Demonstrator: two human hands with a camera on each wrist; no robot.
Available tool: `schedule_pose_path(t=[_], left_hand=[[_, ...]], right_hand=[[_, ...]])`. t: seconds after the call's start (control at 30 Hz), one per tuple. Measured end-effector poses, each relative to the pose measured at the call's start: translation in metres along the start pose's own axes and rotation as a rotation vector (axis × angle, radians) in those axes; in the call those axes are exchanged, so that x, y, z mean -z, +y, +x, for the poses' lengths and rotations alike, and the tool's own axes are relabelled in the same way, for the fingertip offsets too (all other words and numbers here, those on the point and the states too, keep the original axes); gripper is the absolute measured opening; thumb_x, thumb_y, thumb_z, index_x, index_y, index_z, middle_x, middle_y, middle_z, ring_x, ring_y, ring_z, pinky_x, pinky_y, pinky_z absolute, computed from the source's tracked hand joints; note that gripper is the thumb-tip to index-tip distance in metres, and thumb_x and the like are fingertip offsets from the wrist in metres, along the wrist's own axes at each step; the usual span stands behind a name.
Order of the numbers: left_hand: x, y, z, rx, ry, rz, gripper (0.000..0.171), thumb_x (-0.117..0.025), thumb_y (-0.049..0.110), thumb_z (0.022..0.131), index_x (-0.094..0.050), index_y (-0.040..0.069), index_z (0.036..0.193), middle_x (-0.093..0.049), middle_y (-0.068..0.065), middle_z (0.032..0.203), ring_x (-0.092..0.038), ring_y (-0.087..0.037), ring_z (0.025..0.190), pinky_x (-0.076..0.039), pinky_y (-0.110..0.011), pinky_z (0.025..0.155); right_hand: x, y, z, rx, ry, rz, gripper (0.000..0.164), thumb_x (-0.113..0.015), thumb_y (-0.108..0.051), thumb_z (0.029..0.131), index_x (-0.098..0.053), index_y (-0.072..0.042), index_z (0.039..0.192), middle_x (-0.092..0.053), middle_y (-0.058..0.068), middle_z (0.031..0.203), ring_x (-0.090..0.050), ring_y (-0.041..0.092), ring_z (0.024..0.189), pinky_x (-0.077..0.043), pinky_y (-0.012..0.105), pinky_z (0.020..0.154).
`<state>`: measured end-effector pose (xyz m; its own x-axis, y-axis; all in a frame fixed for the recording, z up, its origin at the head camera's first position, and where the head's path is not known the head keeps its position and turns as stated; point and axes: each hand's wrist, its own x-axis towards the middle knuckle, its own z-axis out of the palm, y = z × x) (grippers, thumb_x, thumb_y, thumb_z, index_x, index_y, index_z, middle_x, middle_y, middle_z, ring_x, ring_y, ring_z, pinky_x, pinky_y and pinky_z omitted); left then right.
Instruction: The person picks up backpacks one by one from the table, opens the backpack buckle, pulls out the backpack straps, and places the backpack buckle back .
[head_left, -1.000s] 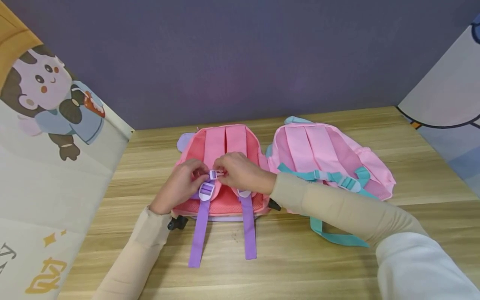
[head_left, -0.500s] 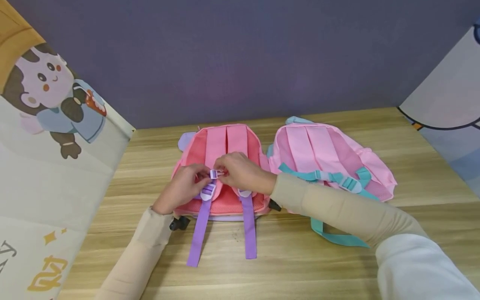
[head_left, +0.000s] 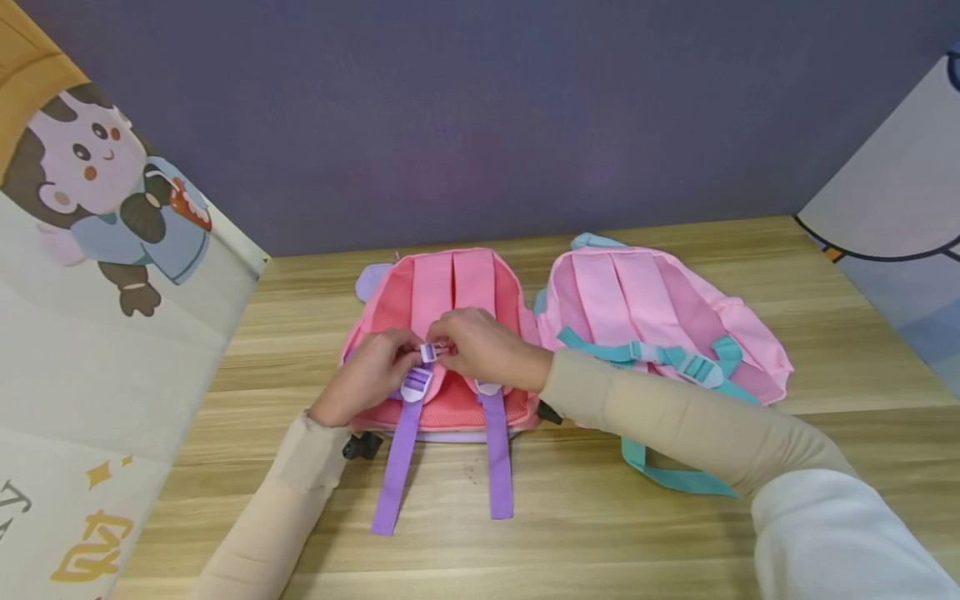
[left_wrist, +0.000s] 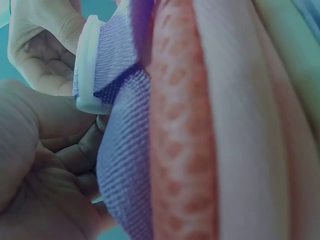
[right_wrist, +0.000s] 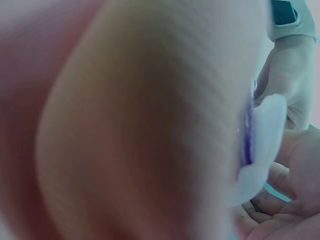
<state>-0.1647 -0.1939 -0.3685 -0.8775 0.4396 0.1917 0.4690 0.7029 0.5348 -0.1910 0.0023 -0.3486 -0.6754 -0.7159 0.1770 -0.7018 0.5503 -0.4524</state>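
A coral-pink backpack [head_left: 390, 300] lies with its shoulder straps up. Over its left strap, my two hands meet at a small white buckle [head_left: 428, 352] with purple webbing. My left hand [head_left: 367, 375] pinches at the buckle's left side with thumb and forefinger. From the other side my right hand [head_left: 483, 346] pinches its pronged end; the fingertips partly hide it. Just below sits a white strap adjuster [head_left: 416, 384], threaded with a purple strap [head_left: 397, 471]. In the left wrist view, a white adjuster [left_wrist: 88, 65] stands close beside my fingers. Blurred padding fills most of the right wrist view.
A light-pink backpack [head_left: 660, 292] with teal straps [head_left: 675, 479] lies against the coral one on the right. Both rest on a wood-grain table [head_left: 600, 542]. A dark wall panel [head_left: 487, 125] rises behind, and a cartoon-printed wall [head_left: 67, 375] borders the left.
The buckle and both hands have shifted very slightly downward. My left thumb and forefinger have come closer together. Both backpacks stay in place.
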Motion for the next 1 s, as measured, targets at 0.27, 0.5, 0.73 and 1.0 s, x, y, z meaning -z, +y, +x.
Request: schedule_pose_path(t=[0.27, 0.5, 0.73, 1.0], left_hand=[[-0.0008, -0.0017, -0.0009, 0.022, -0.042, -0.035, 0.008, -0.061, 0.001, 0.089, -0.061, 0.004, 0.097, -0.057, -0.001, 0.079, -0.052, -0.012, 0.066, -0.046, -0.027, 0.057], [-0.0014, -0.0031, 0.0, 0.029, -0.062, -0.129, 0.027, -0.067, -0.001, 0.084, -0.052, 0.002, 0.106, -0.061, -0.003, 0.085, -0.058, -0.013, 0.075, -0.051, -0.027, 0.065], [-0.0023, -0.0034, -0.0003, -0.001, -0.043, -0.149, 0.043, -0.073, 0.002, 0.08, -0.043, 0.006, 0.11, -0.062, -0.002, 0.085, -0.058, -0.013, 0.075, -0.05, -0.029, 0.066], [-0.005, -0.0042, 0.0013, -0.034, -0.041, -0.145, 0.044, -0.073, -0.001, 0.08, -0.041, 0.006, 0.111, -0.062, -0.002, 0.085, -0.059, -0.012, 0.075, -0.05, -0.029, 0.066]], right_hand=[[0.0011, -0.002, -0.0002, -0.02, 0.0, 0.025, 0.022, -0.075, -0.014, 0.081, -0.069, -0.014, 0.102, -0.066, -0.004, 0.095, -0.058, 0.012, 0.086, -0.044, 0.029, 0.083], [0.0007, -0.002, -0.0005, -0.027, -0.001, 0.023, 0.023, -0.076, -0.013, 0.08, -0.069, -0.012, 0.102, -0.066, -0.003, 0.094, -0.059, 0.013, 0.086, -0.044, 0.03, 0.082], [-0.0002, -0.0002, -0.0004, -0.015, -0.003, 0.016, 0.027, -0.075, -0.013, 0.081, -0.07, -0.011, 0.107, -0.067, -0.003, 0.096, -0.058, 0.012, 0.087, -0.043, 0.03, 0.085], [-0.0016, 0.0, 0.001, -0.013, -0.011, -0.004, 0.026, -0.073, -0.011, 0.081, -0.07, -0.01, 0.106, -0.066, -0.002, 0.094, -0.058, 0.012, 0.084, -0.044, 0.029, 0.083]])
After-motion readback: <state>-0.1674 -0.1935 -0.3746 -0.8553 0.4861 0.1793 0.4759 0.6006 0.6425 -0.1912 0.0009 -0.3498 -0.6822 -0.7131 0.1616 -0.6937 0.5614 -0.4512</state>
